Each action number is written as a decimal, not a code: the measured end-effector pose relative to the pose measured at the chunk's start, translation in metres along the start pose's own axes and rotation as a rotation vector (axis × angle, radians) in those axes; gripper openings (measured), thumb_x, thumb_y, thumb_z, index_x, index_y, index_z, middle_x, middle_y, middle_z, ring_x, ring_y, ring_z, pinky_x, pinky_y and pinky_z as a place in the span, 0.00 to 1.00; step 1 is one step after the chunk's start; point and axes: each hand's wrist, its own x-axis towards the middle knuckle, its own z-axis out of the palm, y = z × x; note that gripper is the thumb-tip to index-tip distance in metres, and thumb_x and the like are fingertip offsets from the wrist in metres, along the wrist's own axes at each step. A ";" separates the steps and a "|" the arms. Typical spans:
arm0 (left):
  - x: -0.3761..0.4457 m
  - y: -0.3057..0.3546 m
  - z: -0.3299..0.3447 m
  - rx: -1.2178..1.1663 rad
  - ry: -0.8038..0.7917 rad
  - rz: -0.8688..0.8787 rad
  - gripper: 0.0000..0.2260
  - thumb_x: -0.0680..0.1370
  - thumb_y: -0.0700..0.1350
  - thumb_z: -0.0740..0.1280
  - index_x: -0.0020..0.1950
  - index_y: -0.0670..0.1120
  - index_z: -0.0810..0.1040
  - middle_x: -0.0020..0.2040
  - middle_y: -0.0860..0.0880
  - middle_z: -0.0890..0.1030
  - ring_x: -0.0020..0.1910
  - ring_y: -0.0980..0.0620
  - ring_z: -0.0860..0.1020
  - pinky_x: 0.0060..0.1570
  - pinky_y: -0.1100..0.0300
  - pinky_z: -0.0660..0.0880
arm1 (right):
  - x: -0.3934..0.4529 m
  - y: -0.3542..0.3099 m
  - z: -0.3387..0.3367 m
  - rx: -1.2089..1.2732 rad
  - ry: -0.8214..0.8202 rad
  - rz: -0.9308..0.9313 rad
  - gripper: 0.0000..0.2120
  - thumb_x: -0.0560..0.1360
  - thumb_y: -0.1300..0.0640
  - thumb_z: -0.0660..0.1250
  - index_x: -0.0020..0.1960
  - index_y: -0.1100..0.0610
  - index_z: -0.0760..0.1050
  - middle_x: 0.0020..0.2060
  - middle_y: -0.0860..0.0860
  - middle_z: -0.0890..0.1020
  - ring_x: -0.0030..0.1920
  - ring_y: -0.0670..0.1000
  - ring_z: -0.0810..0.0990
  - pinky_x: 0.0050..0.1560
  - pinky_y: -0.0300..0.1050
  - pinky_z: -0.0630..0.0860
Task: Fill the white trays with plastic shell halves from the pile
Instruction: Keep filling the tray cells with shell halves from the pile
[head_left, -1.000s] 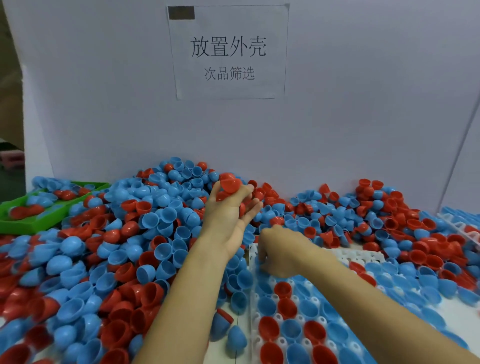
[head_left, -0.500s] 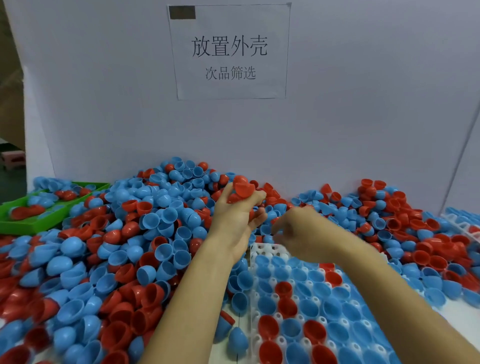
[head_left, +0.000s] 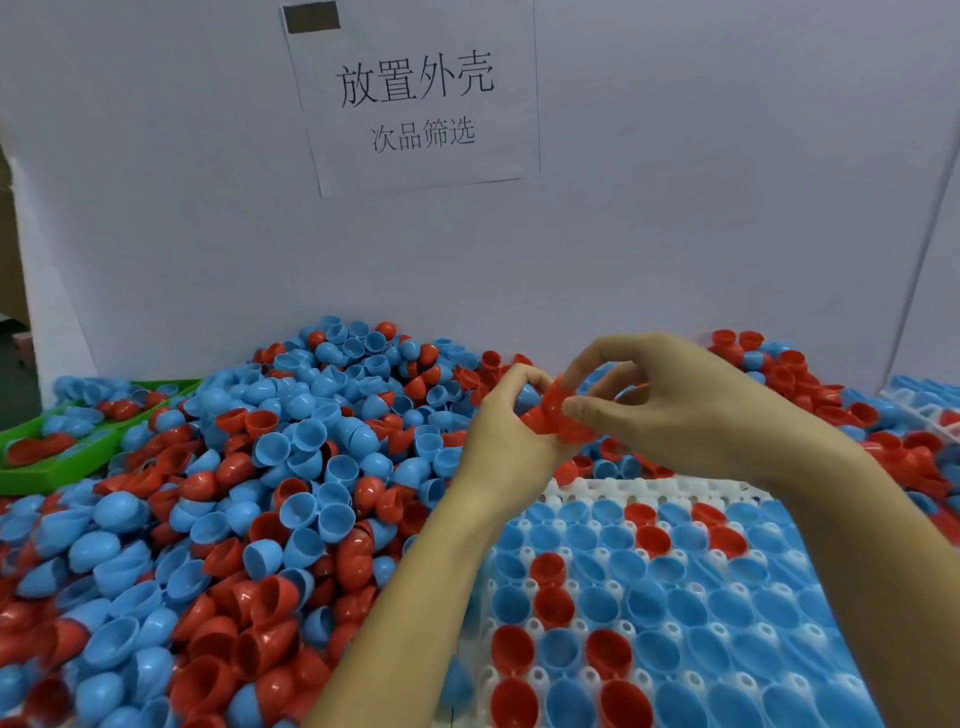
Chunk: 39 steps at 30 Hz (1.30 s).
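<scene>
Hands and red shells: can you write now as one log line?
left hand: holds red shells | right hand: pinches one | tray: far row open

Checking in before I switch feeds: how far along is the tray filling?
Most sockets of the white tray in front already hold blue or red halves; its far row looks bare. Above it, the left hand and right hand both grip red shell halves, not yet placed. A big pile remains, and a second tray shows at the right edge.
</scene>
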 end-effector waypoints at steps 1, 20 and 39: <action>0.000 -0.001 -0.001 -0.008 -0.020 -0.005 0.13 0.74 0.46 0.77 0.53 0.49 0.76 0.43 0.50 0.85 0.44 0.52 0.84 0.39 0.60 0.82 | 0.000 0.001 -0.001 0.013 -0.013 -0.001 0.04 0.75 0.44 0.69 0.50 0.40 0.78 0.39 0.42 0.85 0.39 0.40 0.84 0.42 0.42 0.84; -0.001 0.006 -0.012 -0.613 -0.165 -0.170 0.10 0.76 0.47 0.72 0.54 0.50 0.74 0.48 0.46 0.84 0.47 0.45 0.80 0.41 0.59 0.78 | 0.002 0.019 -0.001 0.122 -0.010 -0.016 0.08 0.74 0.54 0.69 0.51 0.43 0.79 0.43 0.44 0.82 0.43 0.45 0.84 0.45 0.40 0.81; 0.006 -0.001 0.004 -0.803 0.144 -0.352 0.10 0.79 0.30 0.65 0.53 0.44 0.75 0.37 0.44 0.85 0.37 0.48 0.86 0.39 0.54 0.83 | 0.007 0.023 0.010 0.031 0.030 -0.125 0.18 0.77 0.66 0.67 0.46 0.42 0.82 0.48 0.37 0.81 0.53 0.37 0.79 0.53 0.35 0.77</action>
